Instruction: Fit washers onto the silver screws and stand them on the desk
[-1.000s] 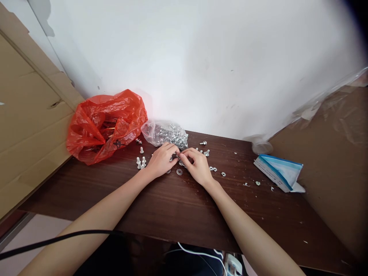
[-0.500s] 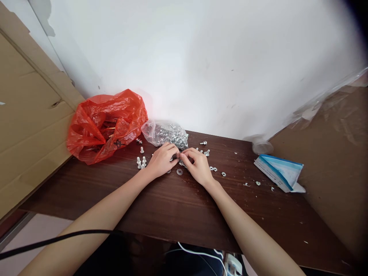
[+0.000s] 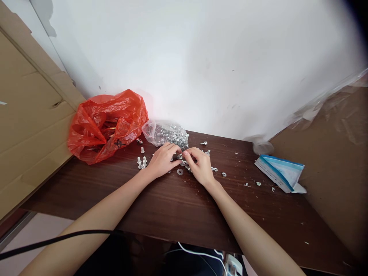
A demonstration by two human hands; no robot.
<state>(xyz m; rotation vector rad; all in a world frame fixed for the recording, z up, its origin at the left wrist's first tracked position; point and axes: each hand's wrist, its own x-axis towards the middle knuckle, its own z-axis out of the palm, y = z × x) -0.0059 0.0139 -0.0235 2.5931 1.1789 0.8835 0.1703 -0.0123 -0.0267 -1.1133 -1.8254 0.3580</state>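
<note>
The washer [image 3: 178,172] looks smooth metal, the tabletop [image 3: 161,207] wood-grained, the red bag [image 3: 126,109] glossy plastic.

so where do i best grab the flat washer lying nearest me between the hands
Likely pinch the washer by its outer rim, coming down from the near side: it lies flat, with bare table before it and small hardware crowding its far side.

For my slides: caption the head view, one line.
Left hand and right hand close together among loose bolts and washers on a brown table, a clear bag of metal parts behind.
</note>
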